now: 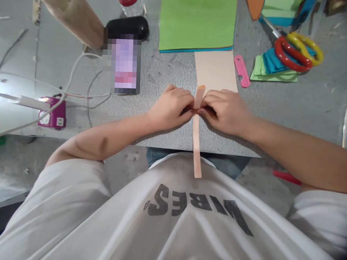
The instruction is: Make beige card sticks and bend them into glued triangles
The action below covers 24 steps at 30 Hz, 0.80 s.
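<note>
A narrow peach paper strip [197, 146] runs between my two hands near the table's front edge. Its upper end stands a little above my fingers, and its long lower end hangs over the edge toward my shirt. From the left, my left hand [174, 105] pinches the strip between thumb and fingers. My right hand [227, 109] grips it from the other side, the fingertips of both hands almost touching. Just beyond my right hand lies a wider sheet of peach paper [217, 67], partly under a stack topped with green paper [197, 22].
A pink folding cutter [242, 71] lies right of the peach sheet. Red and yellow scissors [295, 52] rest on green and blue paper pieces [275, 71]. To the left are a phone [126, 64], a black case [143, 26], a purple power adapter [56, 114] and white cables [74, 71].
</note>
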Tool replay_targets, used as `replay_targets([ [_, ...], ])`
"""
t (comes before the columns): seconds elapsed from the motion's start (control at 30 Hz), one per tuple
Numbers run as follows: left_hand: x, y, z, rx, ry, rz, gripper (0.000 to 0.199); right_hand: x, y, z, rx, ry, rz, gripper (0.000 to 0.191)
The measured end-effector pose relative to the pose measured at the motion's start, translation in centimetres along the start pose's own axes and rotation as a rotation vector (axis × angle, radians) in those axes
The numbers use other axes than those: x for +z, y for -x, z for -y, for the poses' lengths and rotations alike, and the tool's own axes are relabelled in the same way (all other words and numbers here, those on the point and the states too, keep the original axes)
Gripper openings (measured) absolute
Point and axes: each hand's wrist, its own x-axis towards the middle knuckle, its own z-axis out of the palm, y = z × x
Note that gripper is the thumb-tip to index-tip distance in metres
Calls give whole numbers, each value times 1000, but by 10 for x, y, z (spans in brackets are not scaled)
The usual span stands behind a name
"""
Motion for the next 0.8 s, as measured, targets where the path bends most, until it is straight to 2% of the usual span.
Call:
replay_targets([
  [0.07, -1, -1, 5, -3, -10, -10, 17, -5, 3, 0, -29, 19, 4, 23],
  [0.17, -5, -3, 15, -18, -22, -37, 16, -11, 8, 2, -198, -1, 92, 17],
  [0.27, -9, -5, 21, -25, -25, -58, 16, -12, 13, 7, -371, -14, 164, 22],
  [0.37, -10, -5, 22, -22, -21, -59, 18, -10, 14, 14, -451, 50, 161, 25],
  [0.47, -9, -6, 21, -13, -31, -58, 18, -8, 11, 20, -440, 164, 122, 21],
  [0.57, -8, -6, 21, 1, -52, -63, 17, -2, 11, 21, -428, 234, 87, 33],
  [0.8, -9, -5, 20, 31, -52, -81, 20, 15, 12, 13, -331, 122, 9, 39],
])
